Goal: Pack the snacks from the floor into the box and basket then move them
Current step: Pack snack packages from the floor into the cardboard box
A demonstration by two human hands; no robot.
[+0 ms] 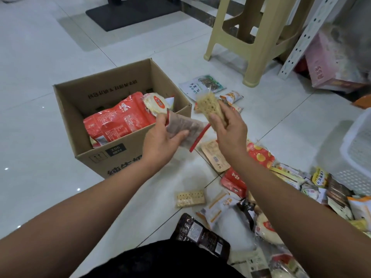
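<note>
Both hands full, box partly packed

The left hand [160, 143] grips a brownish see-through packet with a red strip [186, 125] right at the rim of the open brown cardboard box [116, 155], centre-left of frame. The right hand [230, 135] clamps a pale cracker packet [208, 106] just beside it. Red snack bags [120, 119] already sit inside. Loads left though: a heap of snack packs [321, 189] on the floor lower right, and the white perforated plastic basket [359, 141] at the right edge shows nothing in it yet.

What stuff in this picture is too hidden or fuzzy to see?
Head view:
White basket: cut off by the right edge.
Bottom of the cardboard box: hidden under red bags.
Cracker pack in the right hand: motion-blurred, print unreadable.
Brown packet in the left hand: blurred, partly covered by that hand.
</note>
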